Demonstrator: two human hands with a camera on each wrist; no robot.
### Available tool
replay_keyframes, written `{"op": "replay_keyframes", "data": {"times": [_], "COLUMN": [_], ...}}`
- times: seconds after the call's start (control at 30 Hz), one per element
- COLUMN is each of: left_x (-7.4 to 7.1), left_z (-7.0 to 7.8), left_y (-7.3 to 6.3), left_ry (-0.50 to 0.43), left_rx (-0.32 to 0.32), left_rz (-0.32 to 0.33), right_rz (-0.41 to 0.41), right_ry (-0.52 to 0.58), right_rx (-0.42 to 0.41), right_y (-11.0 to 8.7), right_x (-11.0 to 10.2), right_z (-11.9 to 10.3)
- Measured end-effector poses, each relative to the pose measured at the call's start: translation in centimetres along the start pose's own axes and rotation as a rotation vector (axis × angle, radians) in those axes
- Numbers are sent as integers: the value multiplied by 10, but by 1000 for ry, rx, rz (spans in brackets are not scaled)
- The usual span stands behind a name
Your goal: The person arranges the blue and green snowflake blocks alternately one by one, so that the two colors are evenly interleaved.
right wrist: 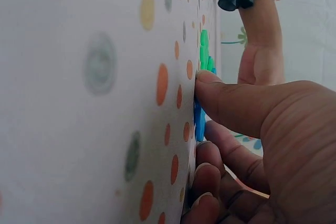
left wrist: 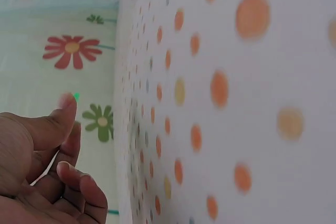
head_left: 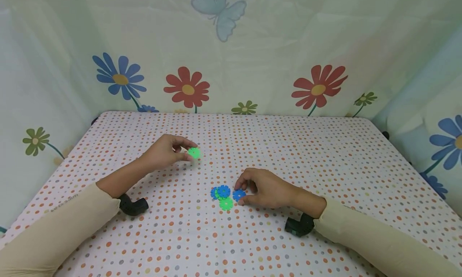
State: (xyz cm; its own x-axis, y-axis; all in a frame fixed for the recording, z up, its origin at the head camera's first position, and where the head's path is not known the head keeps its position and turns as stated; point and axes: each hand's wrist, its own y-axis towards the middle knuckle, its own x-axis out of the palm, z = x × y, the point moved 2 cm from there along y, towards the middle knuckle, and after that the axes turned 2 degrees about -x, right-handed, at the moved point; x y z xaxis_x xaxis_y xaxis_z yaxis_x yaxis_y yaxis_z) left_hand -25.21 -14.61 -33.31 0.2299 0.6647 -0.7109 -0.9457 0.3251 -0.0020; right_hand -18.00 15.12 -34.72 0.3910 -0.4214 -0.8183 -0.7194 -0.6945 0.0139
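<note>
In the head view, your left grip (head_left: pixel 167 151) pinches a green disc (head_left: pixel 195 153) at its fingertips; your right grip (head_left: pixel 268 188) pinches a blue disc (head_left: pixel 238 195) by the table (head_left: pixel 288 148), just beside a partly overlapped pile (head_left: pixel 223 192). In the left wrist view, you see only a sliver of green. In the right wrist view, your right grip partly hides the blue disc, edge-on.

A short line of small dark lettering (head_left: pixel 65 203) stands on the pale sleeve (head_left: pixel 75 227) of the left arm, at the left of the scene, along the sleeve's far edge and a little back from the cuff; it is too small and blurred to read, and no other text is legible.
</note>
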Motion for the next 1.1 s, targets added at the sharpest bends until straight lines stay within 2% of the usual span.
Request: {"op": "replay_keyframes", "data": {"times": [0.17, 0.37, 0.7, 0.87, 1.1], "left_x": [-9, -13, -14, -13, -9], "left_z": [-13, -28, -40, -41, -46], "left_y": [7, 12, 15, 15, 16], "left_ry": [-16, -12, 24, -1, 15], "left_rx": [-49, -105, -109, -90, -56], "left_rz": [14, -4, -24, -32, -34], "right_rz": [1, -4, -25, -24, -17], "right_ry": [6, 6, -8, 22, 61], "right_rx": [2, -17, -31, -48, -6], "right_y": [1, 1, 1, 1, 1], "right_x": [1, 2, 0, -1, -1], "right_z": [0, 1, 0, 0, 1]}}
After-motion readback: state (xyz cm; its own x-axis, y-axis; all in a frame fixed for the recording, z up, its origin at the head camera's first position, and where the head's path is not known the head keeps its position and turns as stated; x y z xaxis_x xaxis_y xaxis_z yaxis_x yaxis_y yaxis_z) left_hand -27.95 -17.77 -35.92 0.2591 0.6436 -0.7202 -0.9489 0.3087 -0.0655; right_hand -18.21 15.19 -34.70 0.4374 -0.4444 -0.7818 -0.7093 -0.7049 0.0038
